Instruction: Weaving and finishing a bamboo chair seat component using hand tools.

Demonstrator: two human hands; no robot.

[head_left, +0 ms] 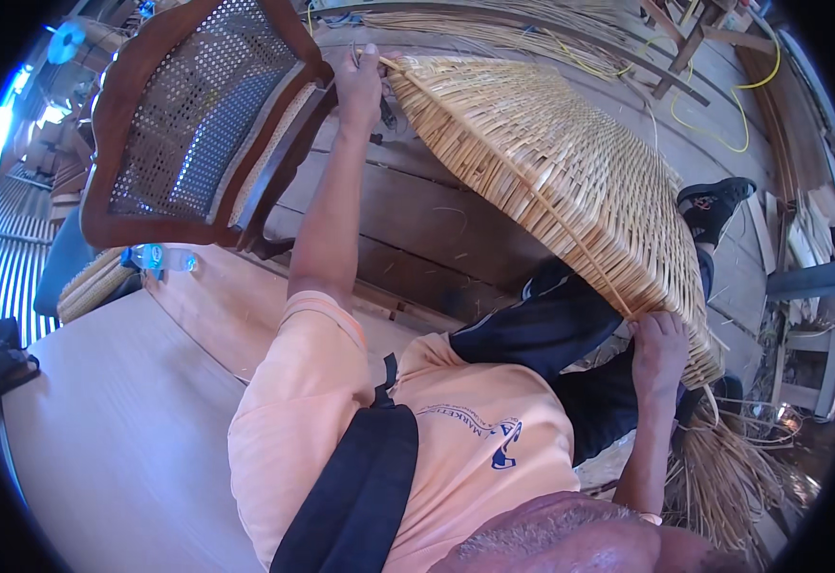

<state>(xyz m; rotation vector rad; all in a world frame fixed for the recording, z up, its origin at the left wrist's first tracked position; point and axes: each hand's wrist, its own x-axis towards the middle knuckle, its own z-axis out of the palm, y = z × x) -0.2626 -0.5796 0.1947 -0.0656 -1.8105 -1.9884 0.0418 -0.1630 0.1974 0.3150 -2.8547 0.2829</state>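
A large woven wicker piece (570, 143), pale tan and curved like a basket or seat shell, leans across my legs. A thin cane strand (508, 172) runs along its near face from the upper left corner to the lower right. My left hand (358, 91) is stretched far out at that upper corner, closed with the strand's end at its thumb. A small dark object shows by its fingertips, too small to name. At the lower right rim my right hand (659, 349) is closed on the wicker edge, fingertips pressed where the strand meets it; its fingers are partly hidden.
Left of my left arm stands a dark wooden chair (117, 224) with a cane-mesh back. Plastic bottles (155, 257) lie near a pale board (121, 401). A bundle of loose reeds (723, 468) sits at lower right. Long strips (513, 33) and a yellow cord (744, 129) lie farther off.
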